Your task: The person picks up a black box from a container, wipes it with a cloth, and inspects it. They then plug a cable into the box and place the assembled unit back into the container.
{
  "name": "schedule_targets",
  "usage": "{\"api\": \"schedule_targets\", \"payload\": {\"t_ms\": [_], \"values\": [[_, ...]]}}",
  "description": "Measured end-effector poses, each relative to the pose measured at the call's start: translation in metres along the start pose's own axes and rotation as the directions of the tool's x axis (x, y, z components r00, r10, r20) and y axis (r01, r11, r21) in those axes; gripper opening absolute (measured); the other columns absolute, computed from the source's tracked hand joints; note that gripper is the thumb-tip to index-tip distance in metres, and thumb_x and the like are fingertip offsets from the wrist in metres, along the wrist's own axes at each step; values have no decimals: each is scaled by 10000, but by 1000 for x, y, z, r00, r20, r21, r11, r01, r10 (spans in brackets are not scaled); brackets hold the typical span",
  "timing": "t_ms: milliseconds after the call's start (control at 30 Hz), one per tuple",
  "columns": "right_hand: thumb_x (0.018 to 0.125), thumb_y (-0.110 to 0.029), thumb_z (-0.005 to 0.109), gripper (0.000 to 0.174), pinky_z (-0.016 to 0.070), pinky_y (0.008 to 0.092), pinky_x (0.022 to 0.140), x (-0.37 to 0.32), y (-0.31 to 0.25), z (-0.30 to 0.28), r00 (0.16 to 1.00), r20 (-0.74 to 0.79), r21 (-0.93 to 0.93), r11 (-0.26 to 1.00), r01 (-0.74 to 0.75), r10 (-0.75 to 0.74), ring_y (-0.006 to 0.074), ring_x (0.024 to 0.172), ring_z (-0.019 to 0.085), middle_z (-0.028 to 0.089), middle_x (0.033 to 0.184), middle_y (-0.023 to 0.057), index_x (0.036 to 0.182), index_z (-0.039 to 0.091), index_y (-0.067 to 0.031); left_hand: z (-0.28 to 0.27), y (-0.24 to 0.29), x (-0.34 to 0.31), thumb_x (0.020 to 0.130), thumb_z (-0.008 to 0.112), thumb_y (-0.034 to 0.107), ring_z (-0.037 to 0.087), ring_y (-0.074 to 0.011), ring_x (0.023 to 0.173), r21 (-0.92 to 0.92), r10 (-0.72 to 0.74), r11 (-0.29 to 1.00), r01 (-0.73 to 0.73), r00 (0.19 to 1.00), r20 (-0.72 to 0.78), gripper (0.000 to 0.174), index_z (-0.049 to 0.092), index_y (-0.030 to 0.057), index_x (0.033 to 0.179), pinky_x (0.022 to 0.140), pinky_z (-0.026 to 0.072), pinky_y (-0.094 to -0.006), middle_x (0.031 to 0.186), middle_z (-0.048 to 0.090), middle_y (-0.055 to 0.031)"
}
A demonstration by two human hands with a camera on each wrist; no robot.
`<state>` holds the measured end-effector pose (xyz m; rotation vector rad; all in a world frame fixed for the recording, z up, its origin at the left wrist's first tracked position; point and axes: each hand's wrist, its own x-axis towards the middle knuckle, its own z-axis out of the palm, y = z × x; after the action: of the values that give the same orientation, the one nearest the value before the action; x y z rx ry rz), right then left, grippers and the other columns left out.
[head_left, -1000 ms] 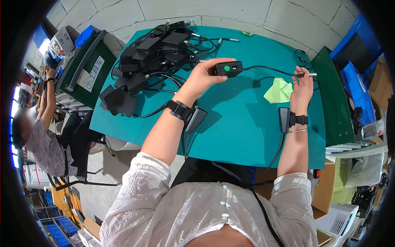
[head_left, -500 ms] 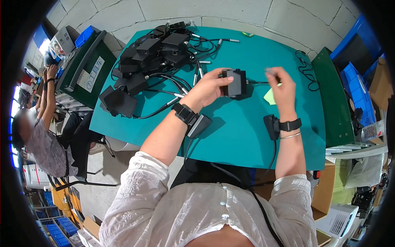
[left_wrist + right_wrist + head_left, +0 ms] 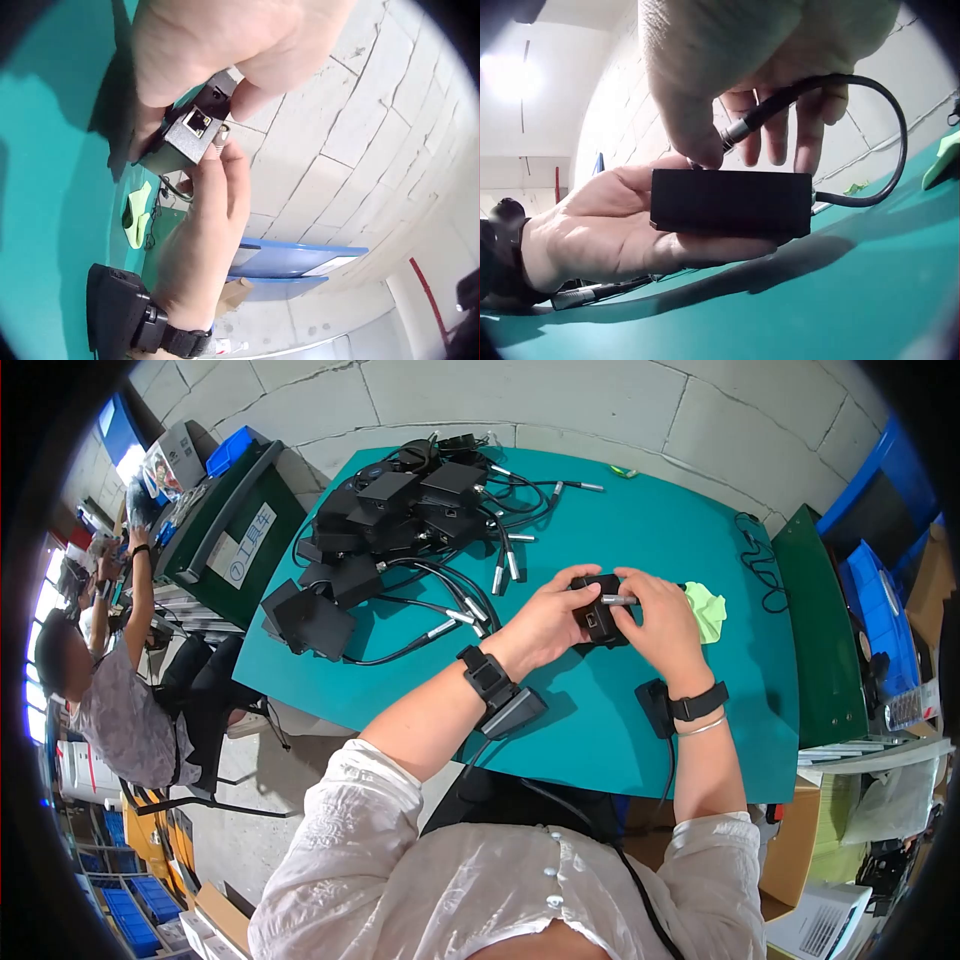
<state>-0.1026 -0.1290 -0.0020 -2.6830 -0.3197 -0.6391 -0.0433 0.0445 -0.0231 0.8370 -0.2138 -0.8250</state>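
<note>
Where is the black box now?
Head view, right of centre: the left hand grips the black box above the teal table, beside the green cloth.

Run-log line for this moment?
left hand: grips black box | right hand: pinches cable plug at box | nearby: green cloth, box pile

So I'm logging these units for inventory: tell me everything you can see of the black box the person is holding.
The black box is a small, matte, rectangular unit, plastic by the look. One face carries a network-style port; a black cable leaves one end and loops back, its metal plug pinched by the right hand just over the box. The left hand grips it from beneath, roughly level, above the teal table.
</note>
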Motion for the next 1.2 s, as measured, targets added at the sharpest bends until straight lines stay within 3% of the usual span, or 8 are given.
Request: {"api": "schedule_targets", "payload": {"t_ms": [300, 567, 800, 900, 933, 1033, 1100, 1200], "values": [[695, -440, 752, 773, 471, 392, 801, 2, -18, -6, 985, 143, 67, 992, -106, 95, 316, 967, 624, 626, 1124, 158, 1299, 464, -53, -1, 2, 1, 948, 514, 145, 536, -255, 1107, -25, 95, 995, -96, 995, -38, 399, 364, 80, 1312, 869, 493, -404, 1223, 485, -110], [729, -310, 742, 724, 471, 386, 859, 2, -11, -15, 999, 16, 148, 989, -31, 29, 296, 995, 620, 598, 1164, 177, 1345, 439, -81, 1, 6, 2, 941, 542, 205, 467, -240, 1201, 54, 207, 973, -223, 954, 218, 552, 275, 126, 1417, 969, 439, -429, 1271, 434, -100], [834, -251, 624, 673, 383, 332, 989, -31, 6, -103, 921, -229, 639, 762, -101, 314, 212, 1201, 464, 483, 1311, 133, 1399, 363, 6, 1, 13, -2, 938, 535, 232, 492, -282, 1202, -21, 235, 971, -240, 925, 298, 527, 326, 71, 1395, 996, 441, -435, 1313, 455, -167], [900, -257, 553, 618, 423, 377, 982, -110, 33, -166, 777, -496, 349, 908, -231, 388, 248, 1168, 501, 478, 1309, 159, 1393, 342, 49, -11, 15, 4, 928, 537, 199, 570, -273, 1089, 53, 160, 983, -177, 959, 234, 415, 433, 37, 1296, 915, 491, -401, 1196, 546, -158], [927, -250, 519, 590, 399, 361, 996, -142, 37, -183, 713, -475, 590, 788, -178, 516, 242, 1184, 488, 471, 1316, 157, 1392, 335, 62, -13, 12, 5, 921, 540, 182, 603, -268, 1026, 91, 126, 985, -145, 974, 189, 354, 488, 26, 1235, 870, 512, -384, 1129, 587, -153], [934, -226, 539, 570, 410, 340, 952, -250, 48, -226, 466, -612, 374, 753, -541, 639, 217, 1103, 534, 516, 1261, 145, 1402, 337, 28, -15, 8, 5, 910, 548, 178, 627, -258, 921, 271, 81, 957, -107, 991, 106, 286, 544, 15, 1144, 822, 517, -365, 1024, 622, -159], [927, -208, 571, 544, 423, 313, 900, -310, 42, -222, 431, -647, 243, 706, -665, 629, 191, 1007, 568, 557, 1196, 127, 1402, 371, -33, -18, -2, 10, 904, 573, 172, 631, -244, 898, 339, 80, 934, -111, 991, 104, 264, 547, 5, 1107, 780, 526, -346, 973, 637, -147], [905, -219, 616, 509, 451, 286, 836, -416, 45, -201, 237, -372, 279, 352, -894, 898, 149, 914, 591, 624, 1046, 98, 1362, 440, -81, -15, -2, 15, 900, 570, 166, 630, -250, 917, 432, 50, 895, -113, 987, 155, 300, 573, -28, 1128, 848, 506, -345, 1019, 643, -173]]}}
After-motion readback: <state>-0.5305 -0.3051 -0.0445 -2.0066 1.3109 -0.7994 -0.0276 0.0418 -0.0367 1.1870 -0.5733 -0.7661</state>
